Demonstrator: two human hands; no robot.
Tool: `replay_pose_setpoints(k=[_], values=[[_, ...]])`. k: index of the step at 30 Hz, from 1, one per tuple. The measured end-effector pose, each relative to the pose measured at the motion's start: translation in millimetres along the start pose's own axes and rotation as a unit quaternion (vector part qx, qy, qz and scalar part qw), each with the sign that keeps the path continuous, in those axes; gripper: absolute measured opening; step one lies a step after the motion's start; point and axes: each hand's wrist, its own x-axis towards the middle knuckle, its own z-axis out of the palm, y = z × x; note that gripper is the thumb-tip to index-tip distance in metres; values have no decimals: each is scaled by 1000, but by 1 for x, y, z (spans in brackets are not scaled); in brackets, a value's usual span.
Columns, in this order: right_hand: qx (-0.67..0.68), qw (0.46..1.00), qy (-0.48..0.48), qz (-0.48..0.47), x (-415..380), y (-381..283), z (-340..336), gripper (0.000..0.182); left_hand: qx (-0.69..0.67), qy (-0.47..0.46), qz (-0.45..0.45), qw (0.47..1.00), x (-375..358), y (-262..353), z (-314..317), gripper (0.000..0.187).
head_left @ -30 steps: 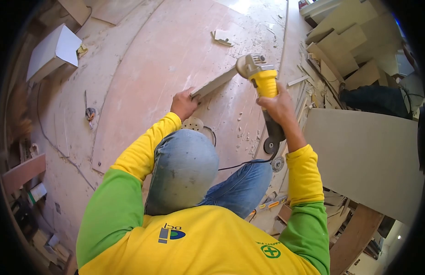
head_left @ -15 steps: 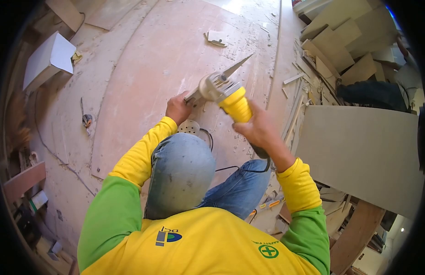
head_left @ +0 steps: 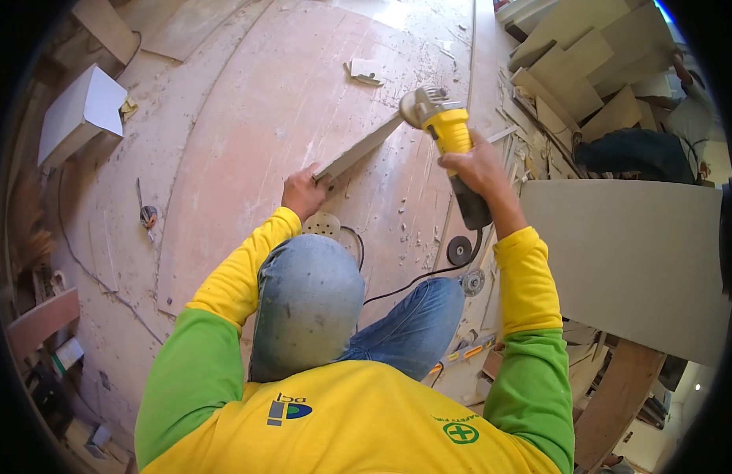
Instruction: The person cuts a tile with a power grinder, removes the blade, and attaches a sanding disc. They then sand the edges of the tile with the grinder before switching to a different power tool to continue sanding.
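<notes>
My left hand (head_left: 304, 192) is closed on the near end of a narrow, pointed wood strip (head_left: 359, 150), which slants up to the right over the pinkish board (head_left: 247, 118). In my right hand (head_left: 478, 167) is a yellow and black angle grinder (head_left: 449, 130), gripped round its body. The grinder's disc end is by the strip's far tip; whether they touch I cannot tell. A perforated sanding disc (head_left: 324, 224) lies just below my left hand. Near my right forearm are a black disc (head_left: 459, 250) and a grey disc (head_left: 472, 281).
A white box (head_left: 83, 114) and a tape measure (head_left: 148, 213) are at the left. Stacked wood panels (head_left: 571, 71) and a person in dark trousers (head_left: 638, 154) are at the upper right. A large grey panel (head_left: 622, 265) stands at the right. The cord (head_left: 405, 286) crosses my leg.
The grinder has moved up and right, from the strip's near end to its far tip. The strip and the two discs near my right forearm are now uncovered. My left hand has hardly moved.
</notes>
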Motion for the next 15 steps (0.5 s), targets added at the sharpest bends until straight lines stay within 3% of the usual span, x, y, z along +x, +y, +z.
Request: replay_pose_setpoints(k=[9,15], values=[[-24,991,-108,-77,-95,-53,47,73,16,-4,22,1000,1,-6,2,22],[-17,998,-31,-49,-51,-15,32,73,4,-10,3,1000,2,-3,-1,25]])
